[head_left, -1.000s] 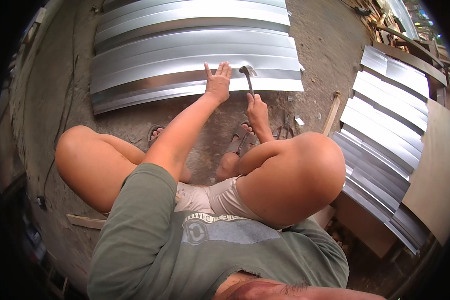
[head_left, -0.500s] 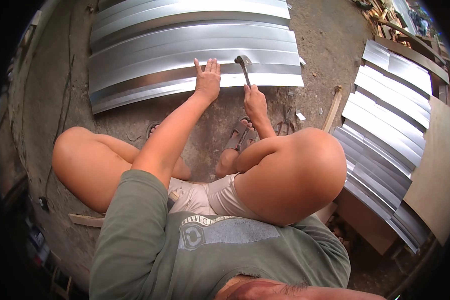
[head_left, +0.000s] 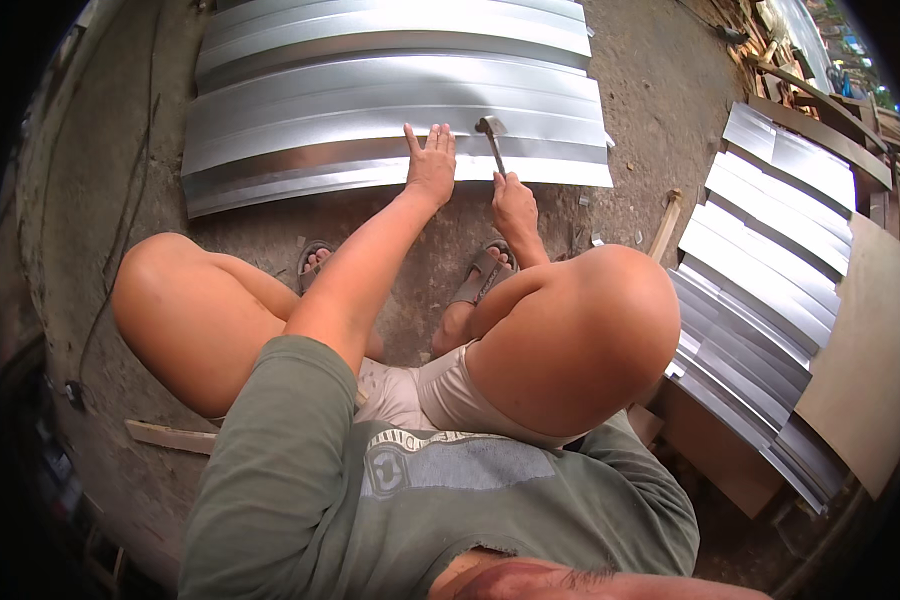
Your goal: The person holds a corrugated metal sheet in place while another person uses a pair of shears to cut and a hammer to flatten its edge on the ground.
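Lying at 12 o'clock, a broad, silver-coloured, ribbed metal sheet (head_left: 370,88) looks part-worked — its long ridges are formed, though how much is left along the near edge cannot be told. On that edge rests the bare left hand (head_left: 432,172), open and seemingly flat, 1 finger splayed away from others lying close together. At 4 o'clock from it, the bare right hand (head_left: 515,208) has its fingers closed around a slim, dark-handled claw hammer (head_left: 496,150). Its head is over the sheet — whether touching is unclear. At 3 o'clock sits a stack of shiny, overlapping metal strips (head_left: 770,235).
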The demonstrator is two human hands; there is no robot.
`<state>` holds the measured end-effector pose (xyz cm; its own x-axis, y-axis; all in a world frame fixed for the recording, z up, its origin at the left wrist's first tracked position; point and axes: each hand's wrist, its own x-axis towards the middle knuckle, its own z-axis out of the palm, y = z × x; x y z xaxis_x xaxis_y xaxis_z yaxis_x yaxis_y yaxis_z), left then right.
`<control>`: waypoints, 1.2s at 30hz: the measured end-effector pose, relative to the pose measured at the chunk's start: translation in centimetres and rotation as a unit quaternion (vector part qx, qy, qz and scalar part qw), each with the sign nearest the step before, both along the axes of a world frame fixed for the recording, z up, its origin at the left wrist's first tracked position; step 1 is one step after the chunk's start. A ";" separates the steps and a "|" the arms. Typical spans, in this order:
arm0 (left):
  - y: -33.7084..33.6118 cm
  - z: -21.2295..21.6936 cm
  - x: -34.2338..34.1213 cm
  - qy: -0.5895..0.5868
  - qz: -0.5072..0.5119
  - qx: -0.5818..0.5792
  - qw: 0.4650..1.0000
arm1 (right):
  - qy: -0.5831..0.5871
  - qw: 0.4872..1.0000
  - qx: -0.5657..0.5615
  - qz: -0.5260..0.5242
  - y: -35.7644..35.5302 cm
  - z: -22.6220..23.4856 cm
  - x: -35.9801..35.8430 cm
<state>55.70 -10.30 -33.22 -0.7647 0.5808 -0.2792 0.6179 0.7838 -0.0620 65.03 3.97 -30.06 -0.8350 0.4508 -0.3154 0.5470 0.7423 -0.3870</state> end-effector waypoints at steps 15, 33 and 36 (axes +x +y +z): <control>-3.2 -0.9 -0.9 0.014 0.008 0.042 0.999 | 0.013 0.999 -0.031 0.020 1.0 0.2 0.2; -2.0 -0.2 -1.0 0.004 0.002 0.024 1.000 | -0.003 0.999 -0.003 0.033 -1.3 -0.3 -0.2; -2.4 -0.4 -1.2 0.010 0.003 0.023 1.000 | 0.016 1.000 -0.003 0.021 -0.7 -0.2 -0.4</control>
<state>54.46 -12.71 -33.60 -0.7741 0.5872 -0.2367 0.6115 0.7903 -0.0392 64.62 3.25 -30.27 -0.8631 0.4128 -0.2909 0.5022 0.7624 -0.4082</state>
